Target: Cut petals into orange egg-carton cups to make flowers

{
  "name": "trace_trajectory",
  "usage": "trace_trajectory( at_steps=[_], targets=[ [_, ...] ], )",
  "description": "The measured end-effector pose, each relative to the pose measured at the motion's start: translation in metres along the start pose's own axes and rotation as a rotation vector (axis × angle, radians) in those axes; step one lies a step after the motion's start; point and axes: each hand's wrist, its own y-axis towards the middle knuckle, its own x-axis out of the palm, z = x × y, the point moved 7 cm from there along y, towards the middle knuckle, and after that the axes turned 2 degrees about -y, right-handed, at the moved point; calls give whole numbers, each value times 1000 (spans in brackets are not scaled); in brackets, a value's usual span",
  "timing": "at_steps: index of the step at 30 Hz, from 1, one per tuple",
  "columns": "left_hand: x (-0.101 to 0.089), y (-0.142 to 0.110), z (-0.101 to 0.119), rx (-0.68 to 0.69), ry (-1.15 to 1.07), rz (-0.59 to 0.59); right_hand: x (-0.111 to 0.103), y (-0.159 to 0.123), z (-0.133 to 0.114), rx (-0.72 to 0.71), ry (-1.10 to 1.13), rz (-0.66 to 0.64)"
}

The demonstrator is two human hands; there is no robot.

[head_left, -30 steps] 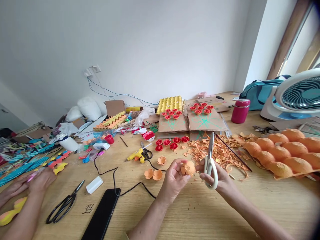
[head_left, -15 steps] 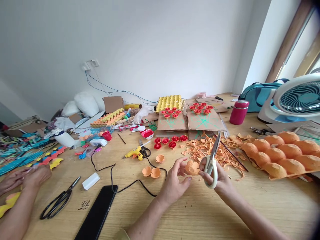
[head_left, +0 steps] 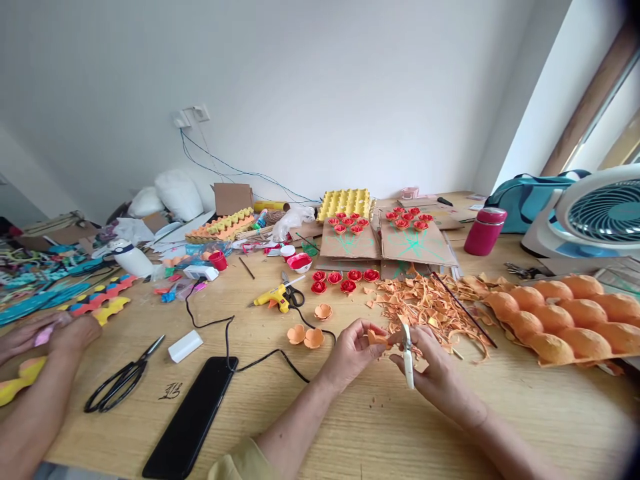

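Note:
My left hand (head_left: 353, 352) pinches a small orange egg-carton cup (head_left: 377, 337) above the wooden table (head_left: 525, 413). My right hand (head_left: 430, 367) grips white-handled scissors (head_left: 407, 350), seen edge-on, with the blades meeting the cup. Just behind my hands lies a heap of orange carton scraps (head_left: 425, 307). Two cut orange cups (head_left: 306, 336) rest left of my left hand, with another (head_left: 323, 311) behind them.
An orange egg tray (head_left: 565, 317) lies at right, before a fan (head_left: 595, 213). Red paper roses (head_left: 345, 279), cardboard sheets, a yellow glue gun (head_left: 275, 298), a black phone (head_left: 193, 420) and black scissors (head_left: 120, 385) are on the table. Another person's hands (head_left: 50, 337) work at far left.
The scissors have dropped from pointing upward to edge-on at the cup. My hands have lowered and closed together. The camera has shifted slightly.

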Motion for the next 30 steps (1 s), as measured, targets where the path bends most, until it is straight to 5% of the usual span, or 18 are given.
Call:
trace_trajectory(
  at_steps=[7, 12, 18, 22, 30],
  targets=[
    [-6, -4, 22, 359, 318, 41, -16, -4, 22, 141, -53, 68],
    [-17, -9, 34, 426, 493, 158, -8, -5, 36, 194, -176, -60],
    [-55, -10, 36, 395, 460, 328, -6, -5, 39, 193, -299, -234],
    [-72, -5, 25, 324, 356, 392, -12, -21, 24, 159, -391, -313],
    [-72, -2, 20, 261, 240, 376, 9, -61, -31, -15, -593, -541]
  ],
)
